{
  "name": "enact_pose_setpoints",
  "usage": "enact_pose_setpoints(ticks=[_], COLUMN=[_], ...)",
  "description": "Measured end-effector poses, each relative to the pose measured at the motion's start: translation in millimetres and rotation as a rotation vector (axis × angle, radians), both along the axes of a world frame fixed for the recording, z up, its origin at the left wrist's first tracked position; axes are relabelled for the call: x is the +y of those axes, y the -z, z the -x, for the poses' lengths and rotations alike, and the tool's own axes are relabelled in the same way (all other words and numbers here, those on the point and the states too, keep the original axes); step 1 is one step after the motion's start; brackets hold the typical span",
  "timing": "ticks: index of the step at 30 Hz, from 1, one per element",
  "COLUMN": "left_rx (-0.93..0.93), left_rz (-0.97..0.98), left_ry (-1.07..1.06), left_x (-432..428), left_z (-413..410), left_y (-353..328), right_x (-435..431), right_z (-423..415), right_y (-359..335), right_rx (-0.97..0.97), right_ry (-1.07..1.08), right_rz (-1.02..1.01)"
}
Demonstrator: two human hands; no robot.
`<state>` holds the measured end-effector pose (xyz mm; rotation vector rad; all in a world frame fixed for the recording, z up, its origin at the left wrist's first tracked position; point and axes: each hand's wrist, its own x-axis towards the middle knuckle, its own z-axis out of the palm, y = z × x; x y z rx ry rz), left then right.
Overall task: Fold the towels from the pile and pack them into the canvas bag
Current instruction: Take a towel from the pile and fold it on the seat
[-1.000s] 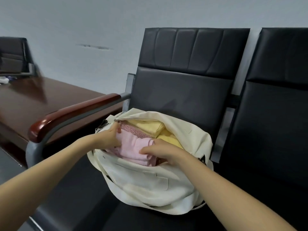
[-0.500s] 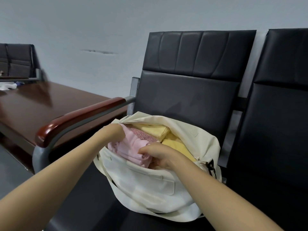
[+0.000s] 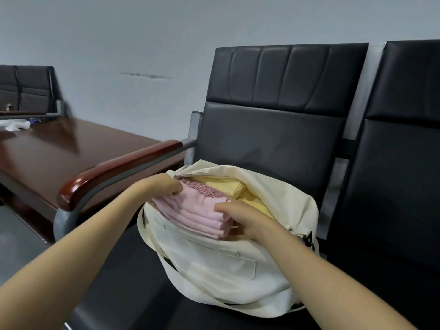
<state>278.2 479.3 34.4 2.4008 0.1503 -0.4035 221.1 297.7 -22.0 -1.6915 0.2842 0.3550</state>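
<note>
A cream canvas bag (image 3: 219, 270) lies open on a black chair seat. In its mouth sits a folded pink towel (image 3: 192, 213), with a darker pink towel (image 3: 202, 188) and yellow towels (image 3: 223, 185) behind it. My left hand (image 3: 159, 186) grips the pink towel's far left end at the bag's zip edge. My right hand (image 3: 240, 217) holds its right end, fingers curled over the folds and partly inside the bag. The towel pile is out of view.
The bag rests on a black padded chair (image 3: 273, 139) with a red-brown armrest (image 3: 114, 167) on its left. A second black chair (image 3: 400, 163) adjoins on the right. A dark wooden table (image 3: 59, 151) stands to the left, white cloth (image 3: 14, 125) at its far end.
The pink towel has risen a little higher out of the bag's mouth between both hands. The view has shifted slightly left.
</note>
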Motion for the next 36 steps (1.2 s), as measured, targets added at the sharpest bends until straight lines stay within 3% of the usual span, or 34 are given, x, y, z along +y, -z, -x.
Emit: enact_pose_setpoints(ticks=[5,8,11,14,16,22,26,28,30,33,36], left_rx=[-0.191,-0.18,-0.197,-0.296,-0.323,-0.149,-0.272,-0.307,-0.362,-0.403,-0.702], left_rz=[0.416,0.463,0.324,0.228,0.171,-0.196,-0.263,-0.429,-0.636,-0.633,-0.724], left_ry=[-0.035,0.013,0.12,0.144,0.159,0.301,0.346,0.381,0.458,0.581,0.66], left_x=[3,0,2,7,14,26,21,28,37,54,60], left_z=[-8,-7,-9,-11,-13,-14,-12,-13,-9,-7,-16], left_y=[-11,-15,-4,5,9,31,36,39,47,56,54], right_x=[-18,-27,-25,-17,-8,19,20,20,22,28,31], right_z=[-6,-12,-11,-6,-6,-1,-5,-2,1,2,2], right_y=[-25,-39,-37,-27,-15,1,5,10,16,18,16], right_rx=[-0.151,-0.196,-0.155,-0.118,-0.13,0.019,-0.175,-0.251,-0.266,-0.245,-0.237], right_ry=[0.109,0.186,0.18,0.111,0.004,-0.169,-0.214,-0.195,-0.182,-0.209,-0.195], right_rz=[-0.032,0.078,0.132,-0.019,0.012,0.141,0.407,0.468,0.489,0.568,0.556])
